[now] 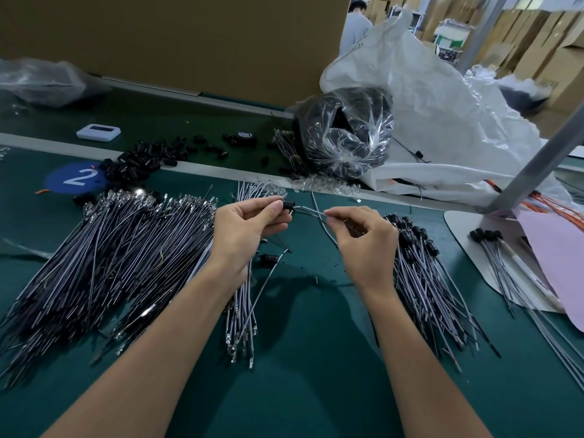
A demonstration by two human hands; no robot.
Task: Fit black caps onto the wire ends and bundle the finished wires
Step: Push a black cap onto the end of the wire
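covering green mat (309, 358): wire piles (110, 254); cardboard boxes (537, 49) behind.

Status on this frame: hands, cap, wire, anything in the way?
Left hand pinches black cap. Right hand pinches wire running into cap. Capped pile right, uncapped pile left; nothing between hands.

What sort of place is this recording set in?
Probably a factory assembly line or packing workshop: a long green workbench heaped with uncapped wires, loose black caps along its far edge, and stacked cardboard cartons behind.
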